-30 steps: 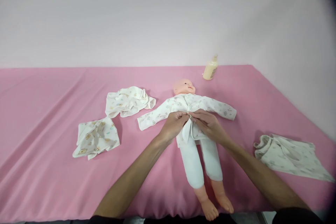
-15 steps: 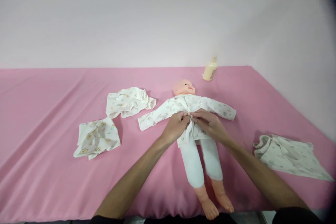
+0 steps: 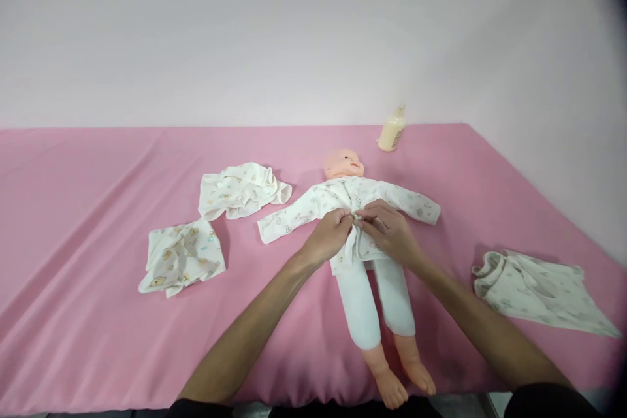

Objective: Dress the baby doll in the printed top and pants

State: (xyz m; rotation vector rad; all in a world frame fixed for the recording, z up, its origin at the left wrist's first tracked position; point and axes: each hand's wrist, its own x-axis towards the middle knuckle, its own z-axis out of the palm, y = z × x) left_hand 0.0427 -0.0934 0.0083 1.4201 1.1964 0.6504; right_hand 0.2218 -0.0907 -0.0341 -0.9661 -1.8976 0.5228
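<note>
A baby doll lies on its back, dressed in a white patterned baby shirt whose sleeves spread to both sides. Its legs are white cloth, with bare plastic feet toward me. At the middle of the shirt front, my left hand is closed, pinching the shirt's front edge. Close against it, my right hand pinches the same front opening with thumb and index finger. The fingertips almost meet, and they hide whatever small fastening may be between them. Below them the lower front hangs parted.
Two crumpled patterned baby garments, one farther back and one nearer, lie to the left. A folded pale garment is at the right. Near the wall stands a cream pump bottle. Pink cloth covers the table.
Both hands stay at the shirt front; the right fingers have shifted very slightly. The doll and the garments lie as before.
</note>
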